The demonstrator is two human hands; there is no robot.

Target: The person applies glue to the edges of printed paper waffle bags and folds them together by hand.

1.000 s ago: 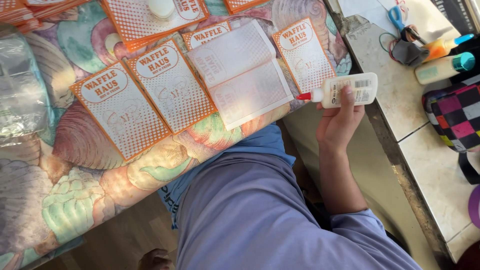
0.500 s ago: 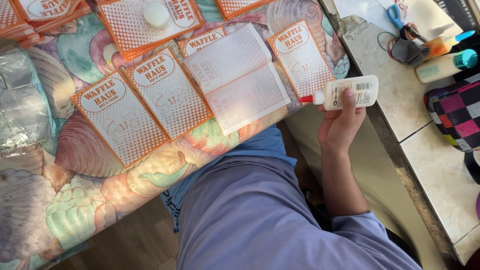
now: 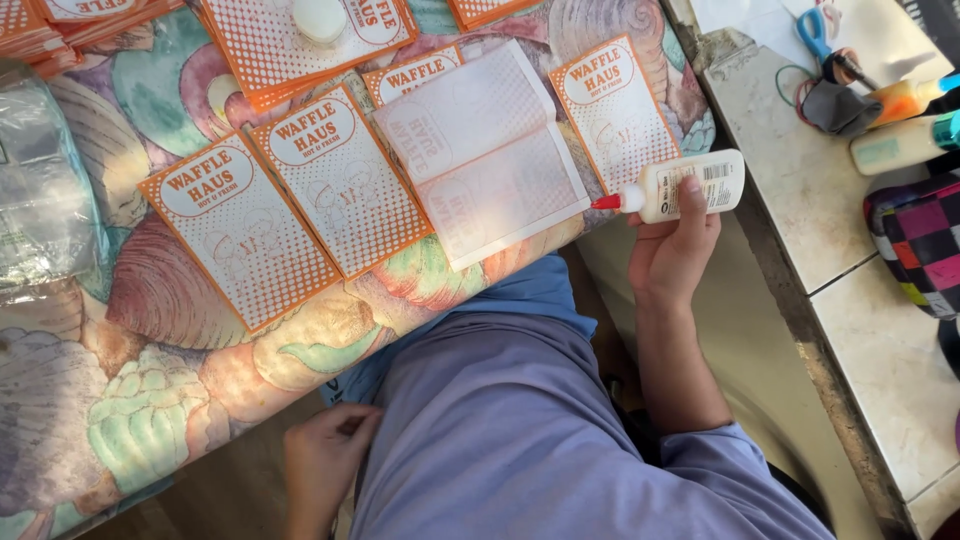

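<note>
Currently, a white glue bottle (image 3: 680, 185) with a red tip is held level in the right hand (image 3: 672, 250), the grip wrapped round its body, the tip pointing at an opened, face-down card (image 3: 485, 150). Orange-printed cards (image 3: 290, 200) are laid in rows on the shell-patterned surface (image 3: 150, 400), none between tip and open card. The left hand (image 3: 325, 465) is rested low beside the lap, loosely curled and holding nothing. Scissors (image 3: 815, 30) and bottles (image 3: 900, 140) are seen on the tiled counter (image 3: 860, 310).

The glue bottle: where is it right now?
In the head view the glue bottle is held sideways in the right hand, right of centre, its red tip beside the edge of the face-down white sheet.
</note>
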